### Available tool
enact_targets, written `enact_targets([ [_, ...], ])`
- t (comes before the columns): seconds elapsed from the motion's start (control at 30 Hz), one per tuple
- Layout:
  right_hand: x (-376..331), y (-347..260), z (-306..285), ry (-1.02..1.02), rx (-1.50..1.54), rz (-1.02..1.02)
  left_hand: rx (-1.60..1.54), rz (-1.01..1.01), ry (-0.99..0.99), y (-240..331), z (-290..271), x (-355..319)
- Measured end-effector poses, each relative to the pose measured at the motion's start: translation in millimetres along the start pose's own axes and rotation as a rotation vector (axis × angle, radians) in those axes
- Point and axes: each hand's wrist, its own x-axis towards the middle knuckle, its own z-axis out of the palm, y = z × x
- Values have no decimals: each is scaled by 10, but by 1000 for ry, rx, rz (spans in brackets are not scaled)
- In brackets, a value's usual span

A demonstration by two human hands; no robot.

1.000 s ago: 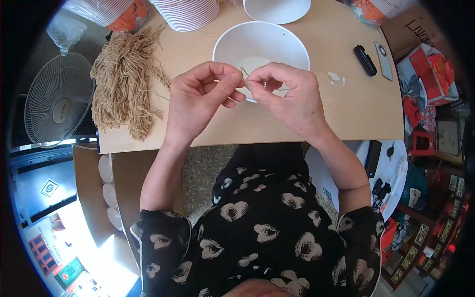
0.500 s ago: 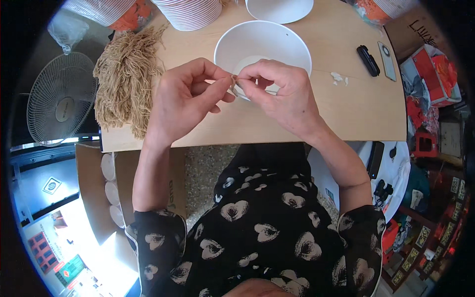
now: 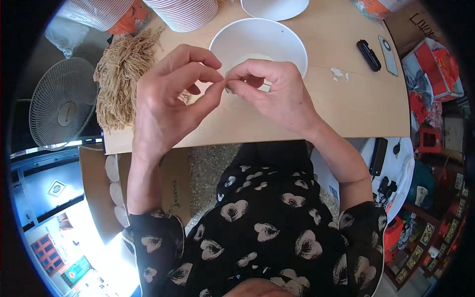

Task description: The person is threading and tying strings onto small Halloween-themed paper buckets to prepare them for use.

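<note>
Pinching at both sides, fingertip to fingertip: my left hand (image 3: pixel 166 101) and right hand (image 3: pixel 282 96) meet over the near side of the white round tub (image 3: pixel 257 37). Left thumb and one finger come together at the tips, another finger raised above them. Right thumb and index closed tip to tip, practically touching the left tips. Anything clamped between is too small to tell. Thin pale line shows inside the bend of my right fingers; can't tell if strand or rim.

Tub sits on the wooden-look tabletop (image 3: pixel 336 111), open side up, partly hidden by my right hand. Tan twine bundle (image 3: pixel 121 74) lies at the table's left, partly behind my left hand, strands loose and tangled.

Far edge: second white tub (image 3: pixel 277 7), stack of white tubs (image 3: pixel 180 12) to its left, orange-patterned tubs (image 3: pixel 129 19) at the left corner, more patterned tubs (image 3: pixel 381 6) at the right. Right side of table: white scraps (image 3: pixel 340 74), black oblong object (image 3: pixel 368 55), phone (image 3: pixel 388 55) just beside it. Off the table, left: fan (image 3: pixel 67 111), clear plastic bag (image 3: pixel 67 37) above it. Cardboard box (image 3: pixel 173 183) under the table edge. Heart-print sleeves (image 3: pixel 153 242) on both my arms.
</note>
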Motion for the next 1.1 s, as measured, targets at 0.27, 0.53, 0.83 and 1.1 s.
enact_targets([
  [0.27, 32, -90, -115, -89, 28, 115, -25, 129, -141, -81, 29, 25],
  [0.53, 29, -119, -204, -100, 74, 193, -521, -230, -70, -238, 206, -23],
  [0.83, -34, -139, -146, 25, 23, 112, -917, -483, -80, -343, 260, -33],
  [1.1, 11, -133, -156, 23, -49, -3, -729, -292, 18, -270, 201, -19],
])
